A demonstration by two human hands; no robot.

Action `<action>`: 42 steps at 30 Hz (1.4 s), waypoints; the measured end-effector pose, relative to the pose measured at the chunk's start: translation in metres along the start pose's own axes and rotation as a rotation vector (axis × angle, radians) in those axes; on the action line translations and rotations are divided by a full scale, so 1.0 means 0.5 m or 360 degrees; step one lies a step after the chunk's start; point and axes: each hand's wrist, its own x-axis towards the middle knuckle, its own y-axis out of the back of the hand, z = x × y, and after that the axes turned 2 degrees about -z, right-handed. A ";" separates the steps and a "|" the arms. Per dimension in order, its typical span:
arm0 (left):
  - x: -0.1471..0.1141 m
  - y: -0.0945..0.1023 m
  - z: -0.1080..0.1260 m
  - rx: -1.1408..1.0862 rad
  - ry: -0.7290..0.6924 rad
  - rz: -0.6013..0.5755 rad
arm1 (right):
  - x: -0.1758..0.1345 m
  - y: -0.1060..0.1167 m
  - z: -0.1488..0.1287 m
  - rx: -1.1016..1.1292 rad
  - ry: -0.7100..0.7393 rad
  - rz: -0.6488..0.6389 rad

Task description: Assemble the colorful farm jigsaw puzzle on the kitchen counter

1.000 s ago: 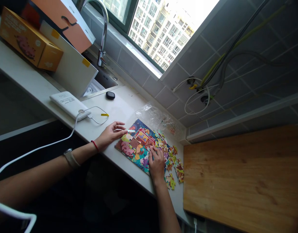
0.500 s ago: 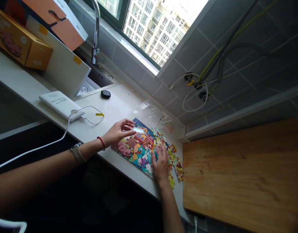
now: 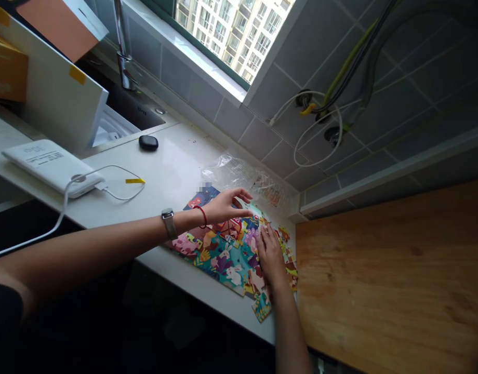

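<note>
A colourful jigsaw puzzle (image 3: pixel 225 254) with rabbits, a pig and a red building lies near the counter's front edge. Over its upper part hovers my left hand (image 3: pixel 227 206), thumb and fingers apart in a loose curve, with nothing visible between them. My right hand (image 3: pixel 270 257) rests on the puzzle's right side, fingers stretched out over the pieces. Loose puzzle pieces (image 3: pixel 290 267) lie to the right of that hand. One corner piece (image 3: pixel 261 307) sits at the lower right, close to the right wrist. What lies under the right palm is hidden.
Clear plastic wrapping (image 3: pixel 233 169) lies behind the puzzle by the tiled wall. A wooden board (image 3: pixel 387 270) borders the right side. Leftward are a black case (image 3: pixel 148 143), a white power bank (image 3: pixel 50 166) with a cable, a sink (image 3: pixel 133 111) and boxes (image 3: pixel 7 67).
My left hand has moved right across the puzzle, closer to my right hand. The right hand has shifted slightly right, its fingers flatter. The camera view has turned and come nearer.
</note>
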 end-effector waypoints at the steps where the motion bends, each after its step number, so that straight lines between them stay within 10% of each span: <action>1: 0.016 -0.007 -0.004 0.0021 0.0001 -0.0030 | 0.001 0.004 0.013 0.0022 -0.0016 0.0036; 10: 0.125 -0.083 -0.050 0.0320 -0.0083 -0.0373 | 0.008 0.006 0.067 -0.0008 -0.0128 0.0386; 19: 0.120 -0.128 -0.110 0.0893 -0.0464 -0.0553 | 0.046 0.029 0.048 0.0119 -0.0038 0.0620; 42: 0.107 -0.134 -0.116 0.1343 -0.0528 -0.0704 | 0.026 0.029 0.039 0.0168 -0.0031 0.0332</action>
